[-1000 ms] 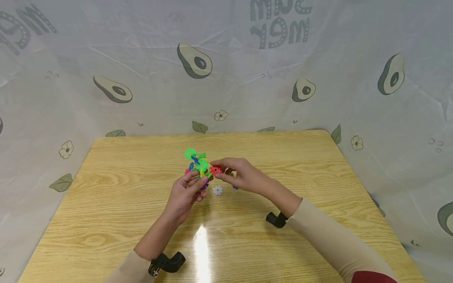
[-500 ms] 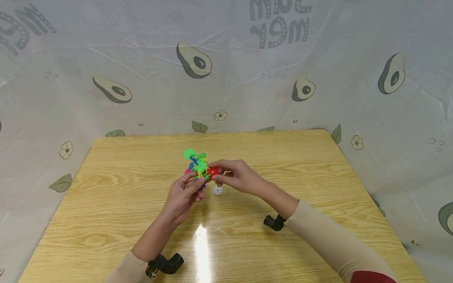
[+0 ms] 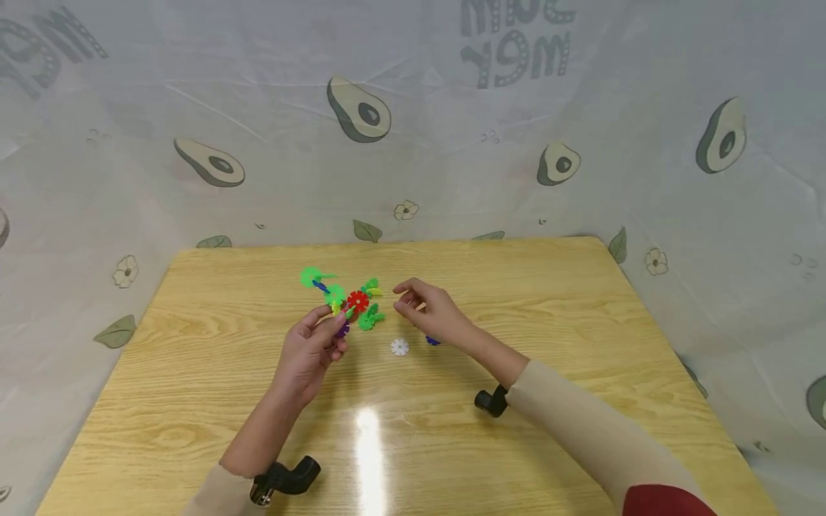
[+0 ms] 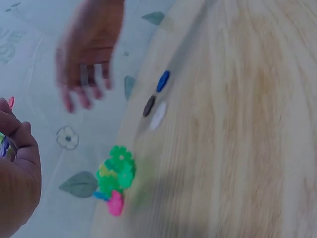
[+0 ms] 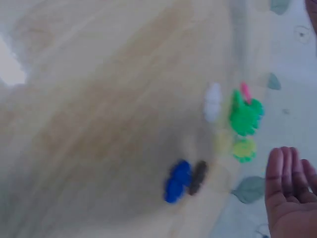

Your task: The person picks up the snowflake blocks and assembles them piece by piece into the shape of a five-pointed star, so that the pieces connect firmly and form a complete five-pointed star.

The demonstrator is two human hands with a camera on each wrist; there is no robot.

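Left hand (image 3: 310,350) pinching a linked chain of discs (image 3: 335,294) above the worktop (image 3: 548,308), toward its far edge; red disc (image 3: 358,296) looks joined. Right hand (image 3: 434,312) empty, fingers relaxed. Partly built, I judge: white disc (image 3: 400,347), blue disc (image 4: 163,81), brown disc (image 4: 149,106) and green cluster (image 4: 119,172) lie unattached.
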